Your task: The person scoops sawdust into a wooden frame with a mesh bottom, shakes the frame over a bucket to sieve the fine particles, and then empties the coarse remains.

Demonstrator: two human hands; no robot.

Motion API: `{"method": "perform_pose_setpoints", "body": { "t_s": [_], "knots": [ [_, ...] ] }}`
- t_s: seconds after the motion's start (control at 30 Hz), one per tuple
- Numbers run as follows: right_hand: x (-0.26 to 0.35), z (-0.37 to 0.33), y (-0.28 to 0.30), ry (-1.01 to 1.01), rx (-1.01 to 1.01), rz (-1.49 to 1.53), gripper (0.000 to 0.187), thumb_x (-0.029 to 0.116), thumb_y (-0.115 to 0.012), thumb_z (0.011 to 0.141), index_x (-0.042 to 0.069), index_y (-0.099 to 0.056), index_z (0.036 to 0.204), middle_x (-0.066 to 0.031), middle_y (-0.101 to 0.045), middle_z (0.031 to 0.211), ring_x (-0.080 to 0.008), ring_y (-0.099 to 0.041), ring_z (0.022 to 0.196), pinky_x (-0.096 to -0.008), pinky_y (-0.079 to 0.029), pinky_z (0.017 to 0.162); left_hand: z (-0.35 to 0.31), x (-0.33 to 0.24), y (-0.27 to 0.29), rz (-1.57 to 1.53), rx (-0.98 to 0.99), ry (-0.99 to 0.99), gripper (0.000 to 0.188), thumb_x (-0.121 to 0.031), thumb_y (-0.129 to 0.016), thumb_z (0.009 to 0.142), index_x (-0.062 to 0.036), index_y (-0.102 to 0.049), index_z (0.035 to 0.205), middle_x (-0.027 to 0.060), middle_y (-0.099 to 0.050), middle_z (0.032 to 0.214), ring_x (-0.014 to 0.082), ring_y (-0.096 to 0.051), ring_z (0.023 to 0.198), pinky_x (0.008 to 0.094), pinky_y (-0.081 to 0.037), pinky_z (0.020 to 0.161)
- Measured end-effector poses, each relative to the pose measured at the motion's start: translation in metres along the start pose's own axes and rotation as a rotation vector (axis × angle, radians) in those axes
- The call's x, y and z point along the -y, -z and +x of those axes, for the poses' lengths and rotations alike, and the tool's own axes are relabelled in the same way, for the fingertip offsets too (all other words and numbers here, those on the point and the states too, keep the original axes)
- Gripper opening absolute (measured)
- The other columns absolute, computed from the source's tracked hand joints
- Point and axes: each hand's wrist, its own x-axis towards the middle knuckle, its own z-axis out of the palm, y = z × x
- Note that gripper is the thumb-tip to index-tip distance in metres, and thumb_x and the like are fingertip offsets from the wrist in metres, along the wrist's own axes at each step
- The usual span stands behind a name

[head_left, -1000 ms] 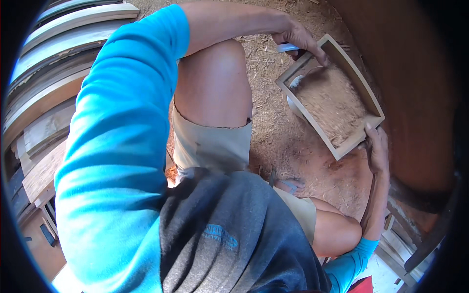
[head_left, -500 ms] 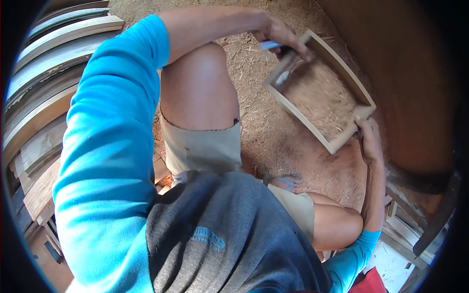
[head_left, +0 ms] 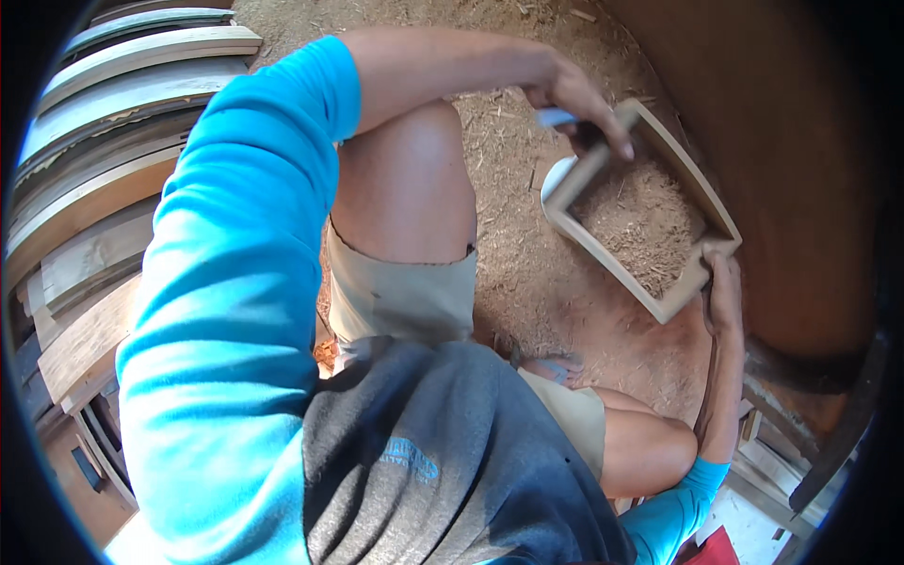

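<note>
I'm holding a wooden box [head_left: 673, 298] of shavings [head_left: 650, 224] over the floor [head_left: 527, 250], left hand [head_left: 582, 99] curled on its far rim, right hand [head_left: 724, 290] clasping its near corner, partly hiding a white object [head_left: 555, 176] below.

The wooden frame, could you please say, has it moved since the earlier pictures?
Yes: against the stacked boards, the wooden frame has shifted down the picture, most clearly at its left corner.

Stacked boards [head_left: 151, 56] lie left of a brown floor [head_left: 513, 226] strewn with shavings [head_left: 504, 118].
</note>
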Motion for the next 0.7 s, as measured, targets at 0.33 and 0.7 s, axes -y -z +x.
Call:
{"method": "perform_pose_setpoints", "body": {
  "t_s": [0.33,0.7],
  "knots": [
    [0.033,-0.015,-0.019,-0.092,0.263,-0.092,0.024,0.031,-0.058,0.095,0.007,-0.06,0.099,0.0019,-0.056,0.093,-0.0059,-0.052,0.083,-0.025,-0.044,0.071,-0.005,0.026,-0.003,-0.109,-0.103,-0.048,0.091,-0.066,-0.08,0.068,0.005,-0.059,0.121,0.015,-0.061,0.098,0.0244,-0.057,0.093,0.0369,-0.044,0.083],
    [0.018,0.005,-0.029,-0.024,-0.14,0.229,0.031,0.038,-0.055,0.099,0.008,-0.062,0.102,0.0031,-0.061,0.087,-0.003,-0.054,0.069,-0.0203,-0.043,0.056,-0.001,0.003,-0.004,-0.107,-0.194,-0.026,0.065,-0.06,-0.073,0.08,-0.0035,-0.062,0.11,0.0095,-0.06,0.096,0.0148,-0.054,0.087,0.0292,-0.043,0.069]
  ]
}}
